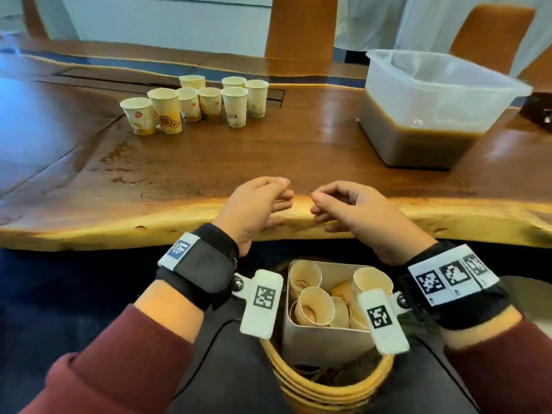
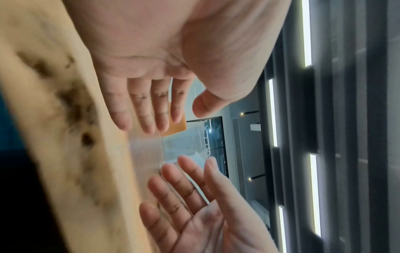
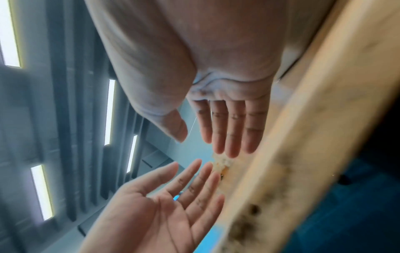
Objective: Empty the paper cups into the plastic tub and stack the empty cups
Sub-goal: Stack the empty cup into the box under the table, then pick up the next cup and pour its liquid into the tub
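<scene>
Several paper cups [image 1: 194,106] with printed patterns stand upright in a cluster on the far left-centre of the wooden table [image 1: 209,162]. The translucent plastic tub [image 1: 397,109] sits at the right, holding brown liquid. My left hand [image 1: 282,192] and right hand [image 1: 321,201] hover side by side over the table's near edge, fingertips facing each other, loosely curled and empty. The left wrist view shows my left hand [image 2: 184,116] with relaxed fingers and my right hand [image 2: 194,196] below it, nothing in either. In the right wrist view, my right hand [image 3: 199,138] and left hand [image 3: 173,196] are empty too.
Below the table edge, a pale square box [image 1: 325,342] of empty paper cups sits in a woven basket [image 1: 328,392] between my arms. Two orange chairs [image 1: 301,25] [image 1: 493,34] stand behind the table. A dark object [image 1: 540,112] lies at the far right.
</scene>
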`<state>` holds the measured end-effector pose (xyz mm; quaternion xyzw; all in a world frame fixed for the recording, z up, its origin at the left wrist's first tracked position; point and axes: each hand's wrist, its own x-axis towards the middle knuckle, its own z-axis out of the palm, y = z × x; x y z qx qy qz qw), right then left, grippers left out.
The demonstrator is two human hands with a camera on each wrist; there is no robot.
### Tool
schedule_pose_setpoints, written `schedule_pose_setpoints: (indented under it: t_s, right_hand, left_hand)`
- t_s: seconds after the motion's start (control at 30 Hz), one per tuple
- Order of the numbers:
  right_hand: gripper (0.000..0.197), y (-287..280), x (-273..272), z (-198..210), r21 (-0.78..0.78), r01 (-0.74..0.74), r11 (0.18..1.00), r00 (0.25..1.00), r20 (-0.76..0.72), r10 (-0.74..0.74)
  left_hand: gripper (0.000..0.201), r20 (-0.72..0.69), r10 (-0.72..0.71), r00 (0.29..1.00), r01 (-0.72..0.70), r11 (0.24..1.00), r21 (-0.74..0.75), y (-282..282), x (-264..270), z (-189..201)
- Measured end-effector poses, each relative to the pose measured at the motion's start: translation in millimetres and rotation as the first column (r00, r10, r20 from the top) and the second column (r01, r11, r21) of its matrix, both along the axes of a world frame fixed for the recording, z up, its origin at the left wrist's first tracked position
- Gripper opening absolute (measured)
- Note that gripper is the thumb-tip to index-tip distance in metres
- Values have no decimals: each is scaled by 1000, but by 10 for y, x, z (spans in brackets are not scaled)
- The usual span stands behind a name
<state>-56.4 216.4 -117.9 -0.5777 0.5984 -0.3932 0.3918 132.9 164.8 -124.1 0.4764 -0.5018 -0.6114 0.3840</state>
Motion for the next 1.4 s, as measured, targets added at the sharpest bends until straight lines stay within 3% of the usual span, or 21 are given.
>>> schedule_pose_setpoints:
  t_s: [0.23, 0.33, 0.47, 0.6, 0.8, 0.93, 1.1, 1.27, 1.4]
  right_hand:
    - [26, -1064, 601, 558, 6, -38, 999, 985, 167, 37]
    - [30, -1549, 962, 651, 35, -63, 997, 974, 222, 53]
    - [18, -2210, 1479, 608, 102, -101, 990, 967, 244, 74]
    - [32, -2781, 1864, 486, 186, -119, 975, 972, 222, 76]
    - [42, -3551, 2246, 239, 262, -121, 957, 980, 182, 74]
    - [51, -3896, 2421, 31, 276, -157, 948, 977, 185, 108]
    - [59, -4070, 2621, -41, 217, -159, 963, 983, 130, 133]
    - [65, -4025, 2581, 39, 154, -174, 973, 984, 59, 166]
    - [53, -3880, 2507, 150, 112, -231, 966, 972, -25, 235]
  left_hand:
    - [14, -80, 359, 930, -364, 930, -58, -765, 684, 238]
    - [28, -55, 460, 886, -462, 884, -67, -1146, 1047, 272]
    - [43, 12, 548, 836, -543, 832, -114, -1660, 1477, 311]
    - [57, 162, 547, 821, -505, 829, -240, -2156, 1755, 402]
    - [78, 369, 467, 803, -378, 879, -291, -2791, 1892, 446]
    - [65, 502, 434, 748, -312, 898, -311, -3004, 1881, 393]
    - [50, 495, 519, 697, -364, 851, -378, -3160, 1897, 240]
    - [52, 488, 527, 695, -350, 842, -411, -3123, 1898, 238]
    - [52, 465, 526, 712, -357, 842, -404, -3014, 1852, 242]
